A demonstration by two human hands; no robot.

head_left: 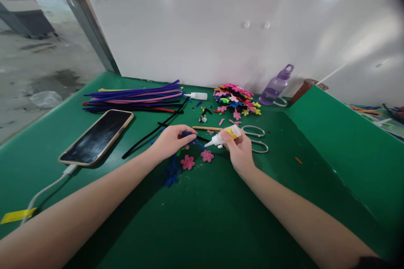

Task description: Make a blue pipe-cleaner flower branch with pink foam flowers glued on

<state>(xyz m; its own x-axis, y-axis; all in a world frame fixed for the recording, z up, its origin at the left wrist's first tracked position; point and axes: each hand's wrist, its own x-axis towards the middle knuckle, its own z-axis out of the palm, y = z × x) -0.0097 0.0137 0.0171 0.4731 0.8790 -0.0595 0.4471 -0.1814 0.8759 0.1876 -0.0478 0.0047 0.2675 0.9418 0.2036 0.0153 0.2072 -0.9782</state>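
Observation:
My left hand pinches a blue pipe-cleaner piece, whose free end points right. In my right hand is a white glue bottle with a yellow label, tilted so that its nozzle meets or nearly meets the tip of the blue piece. Just below the nozzle lies a pink flower, and another pink flower is to its left. Blue flower shapes hang or lie below my left hand; a bit of green shows under my fingers.
A phone on a cable lies left, near bundled pipe cleaners. Behind are a second white bottle, a flower pile and a purple water bottle. Scissors lie beside my right hand. A green panel stands right.

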